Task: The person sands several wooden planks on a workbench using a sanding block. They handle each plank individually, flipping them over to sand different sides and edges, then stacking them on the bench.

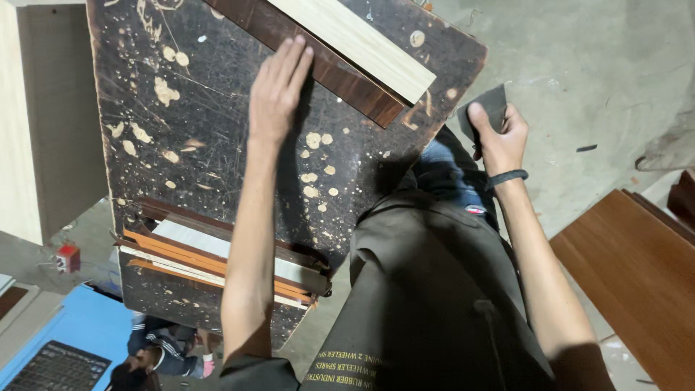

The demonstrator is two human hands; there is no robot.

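L hand (276, 93) flat, fingers (295, 56) spread narrow, pressing dark wood strip (329, 72) on spattered surface (210, 137); R hand (499, 137), right of strip, gripping grey sanding block (486, 108).

My left hand (277, 90): arm stretched forward, palm down, fingers straight and together, pressed flat. My right hand (499, 137): arm extended at my side, fingers curled into a pinch grip, dark band at wrist.

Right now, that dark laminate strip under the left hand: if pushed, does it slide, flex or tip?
The dark laminate strip lies flat on the stained board, so tipping seems unlikely. It looks straight and rigid, probably stiff. Its glossy face may slide, though the left hand presses on it and a pale strip rests on top.
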